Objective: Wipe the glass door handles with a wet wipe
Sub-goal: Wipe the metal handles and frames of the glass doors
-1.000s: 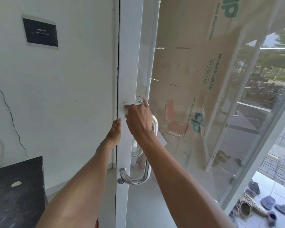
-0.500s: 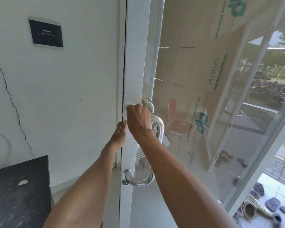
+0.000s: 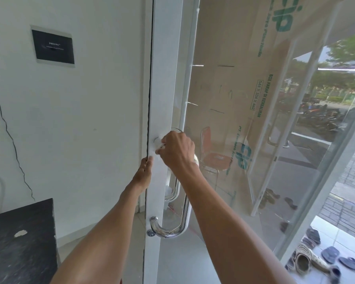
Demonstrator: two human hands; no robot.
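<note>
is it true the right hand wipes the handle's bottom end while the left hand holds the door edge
No: the right hand wipes the top end of the handle, as the head view shows; the left hand holds the door edge.

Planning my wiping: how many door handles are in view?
3. The near chrome handle under the right hand, its twin behind the glass, and a faint handle on the far glass door. More may be hidden.

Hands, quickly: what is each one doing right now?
Left hand: closed, gripping the door frame edge.
Right hand: closed, holding the wet wipe against the door handle.
</note>
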